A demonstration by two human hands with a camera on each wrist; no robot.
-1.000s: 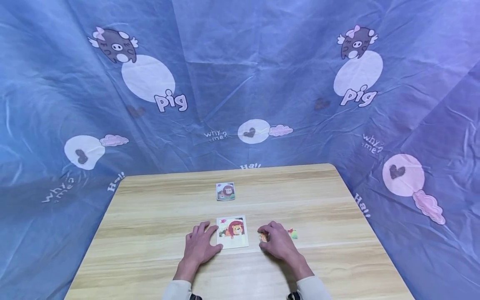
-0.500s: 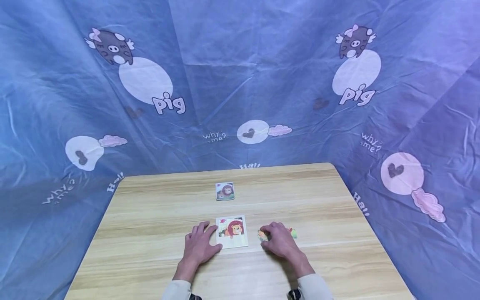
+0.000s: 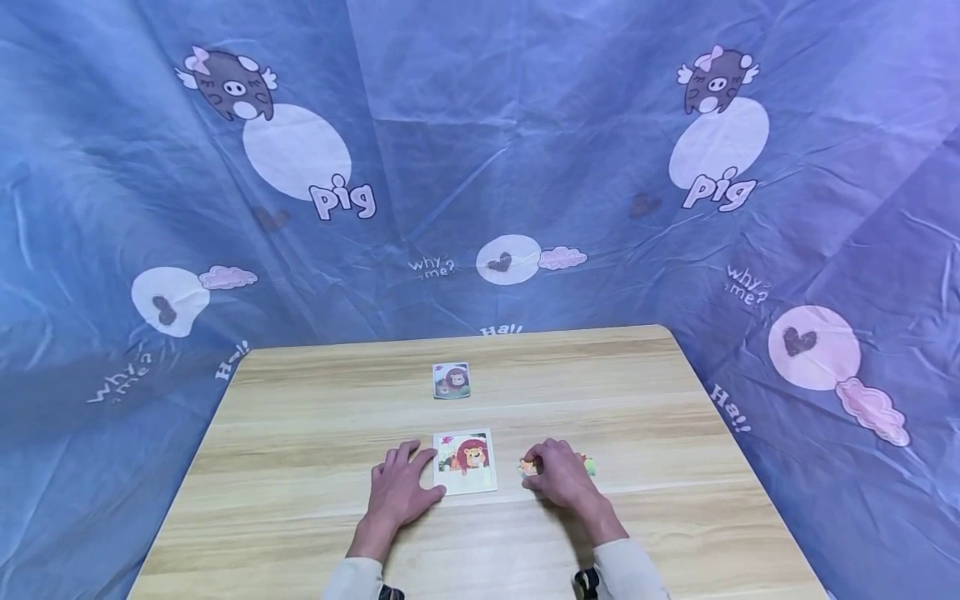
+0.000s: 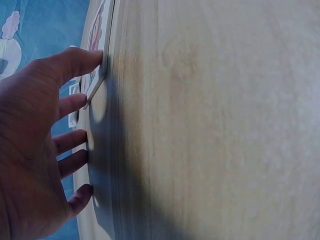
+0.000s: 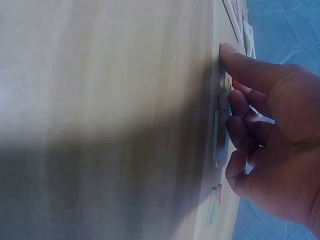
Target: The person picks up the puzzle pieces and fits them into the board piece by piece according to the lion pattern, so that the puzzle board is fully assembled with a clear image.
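A white-framed puzzle board (image 3: 483,484) lies on the table with a partly filled lion picture in its upper part. My left hand (image 3: 401,487) is spread at the board's left side, its thumb and index finger touching the edge. In the left wrist view, the thumb (image 4: 92,59) rests on the board's rim and the other fingers are loosely extended. To the right of the board, my right hand (image 3: 562,477) pinches a puzzle piece (image 3: 527,467) between thumb and index finger, low over the table. More pieces (image 3: 589,465) lie partly hidden behind that hand.
A small lion picture card (image 3: 452,381) lies farther back on the wooden table (image 3: 315,417). A blue printed cloth (image 3: 420,192) hangs behind the table and along both sides. In the right wrist view, a greenish piece (image 5: 214,205) lies below the fingers.
The piece at my right fingertips has turned and now lies flatter, showing more of its picture. My right hand has shifted slightly; the left hand and the board have stayed in place.
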